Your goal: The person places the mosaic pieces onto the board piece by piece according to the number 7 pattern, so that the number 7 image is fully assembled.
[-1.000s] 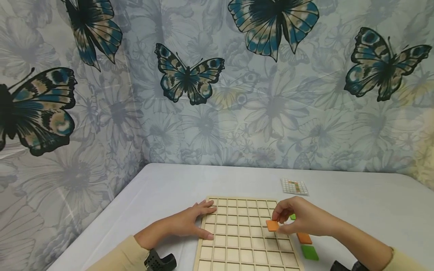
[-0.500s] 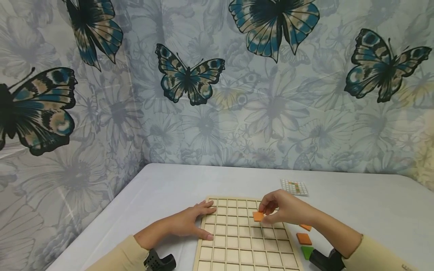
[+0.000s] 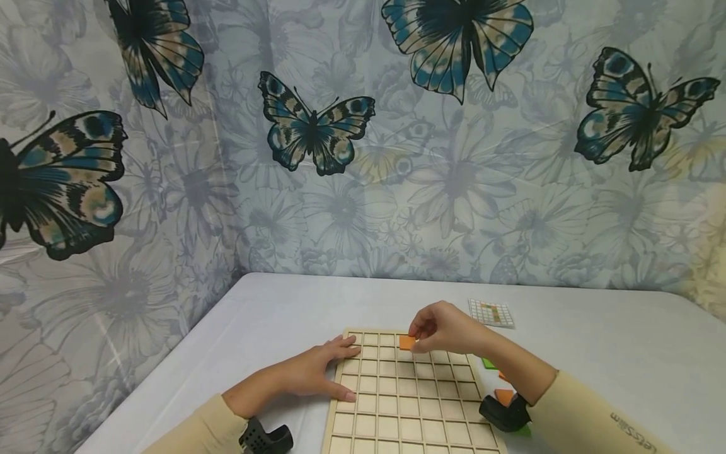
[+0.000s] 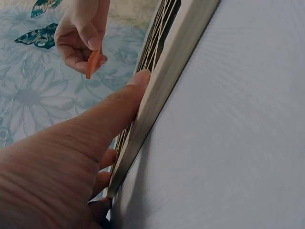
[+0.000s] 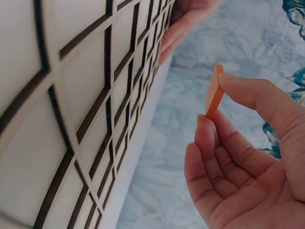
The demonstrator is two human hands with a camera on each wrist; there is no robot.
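My right hand (image 3: 445, 331) pinches a thin square orange tile (image 3: 406, 342) between thumb and fingertips, over the far rows of a pale wooden grid board (image 3: 391, 384). In the right wrist view the tile (image 5: 215, 93) is held by its edges, thumb on one side and fingers on the other, apart from the board. My left hand (image 3: 306, 373) rests along the board's left edge with its fingers spread. From the left wrist, its thumb (image 4: 119, 107) lies against the board's wooden rim (image 4: 167, 71).
Right of the board lie a green tile (image 3: 489, 364) and an orange tile (image 3: 503, 396), with others partly hidden by the right arm. A small printed grid card (image 3: 491, 313) lies behind them on the white table (image 3: 306, 302). Butterfly-patterned cloth (image 3: 351, 221) hangs behind.
My right hand has carried the orange tile from the board's right side leftward and away, to its far rows. The left hand stays in place at the left edge.
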